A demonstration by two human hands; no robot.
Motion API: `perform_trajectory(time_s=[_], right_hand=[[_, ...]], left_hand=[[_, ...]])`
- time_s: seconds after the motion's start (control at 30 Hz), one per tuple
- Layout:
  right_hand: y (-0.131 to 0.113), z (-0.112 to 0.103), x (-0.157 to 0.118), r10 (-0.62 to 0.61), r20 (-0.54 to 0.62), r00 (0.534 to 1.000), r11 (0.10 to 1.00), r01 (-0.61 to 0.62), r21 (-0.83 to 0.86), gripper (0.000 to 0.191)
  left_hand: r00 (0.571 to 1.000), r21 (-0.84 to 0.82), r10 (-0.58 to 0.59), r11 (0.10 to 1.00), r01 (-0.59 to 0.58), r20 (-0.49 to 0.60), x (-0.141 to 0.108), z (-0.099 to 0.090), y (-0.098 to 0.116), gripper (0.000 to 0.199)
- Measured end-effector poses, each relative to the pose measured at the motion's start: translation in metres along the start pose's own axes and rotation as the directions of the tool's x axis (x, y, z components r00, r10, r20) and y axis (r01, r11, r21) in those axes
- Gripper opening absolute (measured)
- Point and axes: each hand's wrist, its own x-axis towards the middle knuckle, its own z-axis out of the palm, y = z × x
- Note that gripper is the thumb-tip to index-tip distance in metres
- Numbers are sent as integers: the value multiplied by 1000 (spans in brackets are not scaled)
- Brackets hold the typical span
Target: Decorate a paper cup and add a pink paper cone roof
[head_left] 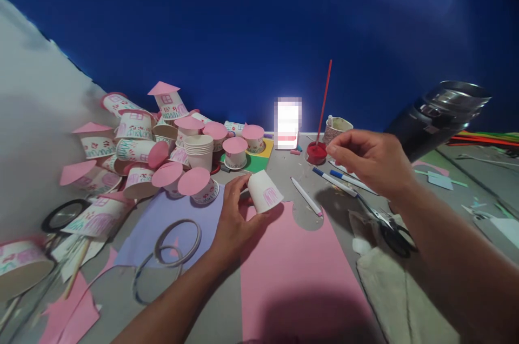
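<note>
My left hand (235, 219) grips a white paper cup (265, 192), turned upside down and tilted, with a pink scribbled door shape on its side. Above the table at the right, my right hand (359, 160) has its thumb and fingertips drawn together, with nothing visible between them. Its fingertips are beside a small red pot (317, 153), from which a thin red stick (326, 95) stands up. A white marker with a pink end (307, 197) lies between the hands, partly over the notch in a large pink sheet (295, 263).
Several decorated cups with pink cone roofs (194, 182) crowd the left, around stacked plain cups (198, 152). Two rings (177, 241) lie on purple paper (138, 236). Blue-capped markers (336, 182), scissors (389, 227), a cloth (397, 290) and a dark flask (430, 122) are at the right.
</note>
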Motion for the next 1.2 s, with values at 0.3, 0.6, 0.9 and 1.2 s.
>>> perform_trajectory(time_s=[0.3,0.6,0.9,1.2], right_hand=[[18,23,-5,-19,264,964,999,26,-25,35],[40,53,-24,-203,653,729,933,346,-96,103],[36,52,-22,-158,668,727,968,248,-41,88],[38,19,5,15,95,995,997,-23,80,32]], left_hand=[[992,-80,55,996,-45,117,-1,-5,-6,75],[963,-93,138,989,-119,233,-6,-7,-4,78],[948,-261,22,963,65,318,-7,-10,2,88],[958,-367,-85,912,186,275,-2,-7,-3,79]])
